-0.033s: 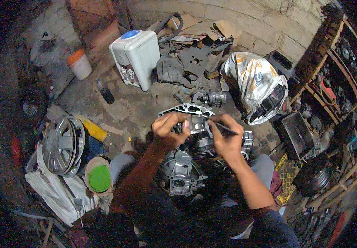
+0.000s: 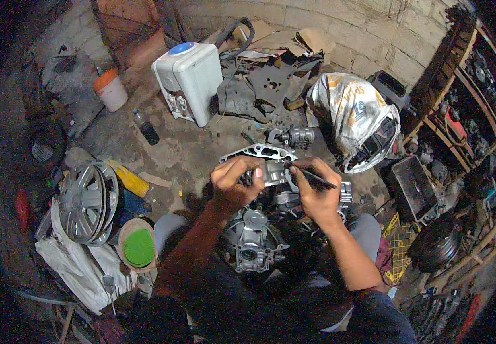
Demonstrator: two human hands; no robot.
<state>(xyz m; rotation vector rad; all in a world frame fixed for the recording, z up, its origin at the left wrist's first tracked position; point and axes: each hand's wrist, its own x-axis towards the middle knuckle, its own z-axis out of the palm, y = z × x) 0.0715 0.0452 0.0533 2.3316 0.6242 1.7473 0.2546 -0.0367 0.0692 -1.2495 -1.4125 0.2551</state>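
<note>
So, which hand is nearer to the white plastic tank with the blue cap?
Left. The left hand lies below the white plastic tank, slightly to its right. The right hand, holding a thin dark tool, is farther right.

The small housing (image 2: 273,171) pinched in the left hand (image 2: 233,180) is bare cast metal, dull grey and rough. The thin tool (image 2: 315,179) in the right hand (image 2: 315,198) looks dark and matt. At six o'clock from them, the larger casing (image 2: 253,241) is the same matt grey metal, grimy. The wheel cover (image 2: 87,202) at nine o'clock is glossy silver. The tank (image 2: 189,80) at eleven o'clock is smooth white plastic. The sack (image 2: 354,117) at two o'clock is shiny, crinkled woven plastic. The floor (image 2: 190,149) is rough, stained concrete.
</note>
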